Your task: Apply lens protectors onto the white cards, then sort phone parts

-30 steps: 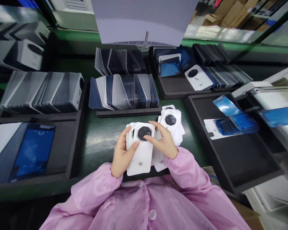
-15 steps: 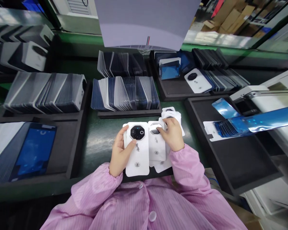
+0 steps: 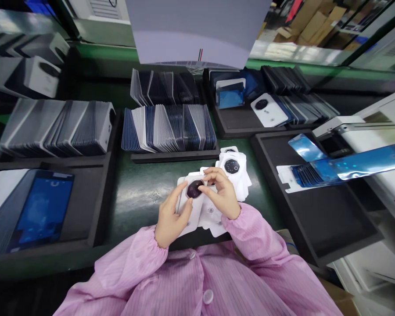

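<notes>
I see a small fanned stack of white phone back covers (image 3: 197, 206) held low at the centre of the green bench (image 3: 138, 193), each cover carrying a dark round camera ring near its top. I judge these covers light, thin and stiff, with glossy faces that would slip and mark easily, so the long edges look like the safest places to grip. My left hand (image 3: 171, 217) comes in from 7 o'clock, thumb laid over the front face and fingers curled behind, grasping the stack by its left edge. My right hand (image 3: 222, 195) arrives from 4 o'clock, wrist bent inward, fingertips pinched on the top cover beside the ring. A second loose pile of white covers (image 3: 233, 169) lies just beside, at 2 o'clock from the hands.
</notes>
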The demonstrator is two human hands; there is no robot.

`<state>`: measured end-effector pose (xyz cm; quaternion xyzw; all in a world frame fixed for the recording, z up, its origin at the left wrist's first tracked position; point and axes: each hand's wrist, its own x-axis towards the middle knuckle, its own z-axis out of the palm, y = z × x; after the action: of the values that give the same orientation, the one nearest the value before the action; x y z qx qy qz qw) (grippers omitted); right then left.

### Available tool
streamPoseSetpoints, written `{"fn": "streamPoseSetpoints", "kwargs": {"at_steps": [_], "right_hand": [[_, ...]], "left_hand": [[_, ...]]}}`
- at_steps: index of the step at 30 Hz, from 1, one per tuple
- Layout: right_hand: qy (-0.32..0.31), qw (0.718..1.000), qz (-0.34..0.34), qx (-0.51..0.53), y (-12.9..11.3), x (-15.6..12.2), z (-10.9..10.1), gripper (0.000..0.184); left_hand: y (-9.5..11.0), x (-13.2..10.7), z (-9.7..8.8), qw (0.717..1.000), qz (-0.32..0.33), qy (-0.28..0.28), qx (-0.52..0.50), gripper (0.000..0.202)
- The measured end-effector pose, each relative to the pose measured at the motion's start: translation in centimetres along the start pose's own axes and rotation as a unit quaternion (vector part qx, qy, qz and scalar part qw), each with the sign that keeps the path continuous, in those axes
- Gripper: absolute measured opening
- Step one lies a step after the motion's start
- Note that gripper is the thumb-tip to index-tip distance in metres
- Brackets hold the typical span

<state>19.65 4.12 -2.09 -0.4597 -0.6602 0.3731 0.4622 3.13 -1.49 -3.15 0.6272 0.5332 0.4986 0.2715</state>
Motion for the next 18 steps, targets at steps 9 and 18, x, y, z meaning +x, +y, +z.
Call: {"fn": "streamPoseSetpoints", "kwargs": {"at_steps": [9, 18], "right_hand": [[0.015, 0.999, 0.022, 0.041, 0.03, -0.03, 0.2, 0.015], [0.026, 0.999, -0.006, 0.024, 0.0, -0.05, 0.24, 0.012]], "left_hand": [[-0.09, 0.14, 0.09, 0.995, 0.088, 0.008, 0.046, 0.05], [0.1, 0.05, 0.02, 0.998, 0.052, -0.005, 0.023, 0.05]]}}
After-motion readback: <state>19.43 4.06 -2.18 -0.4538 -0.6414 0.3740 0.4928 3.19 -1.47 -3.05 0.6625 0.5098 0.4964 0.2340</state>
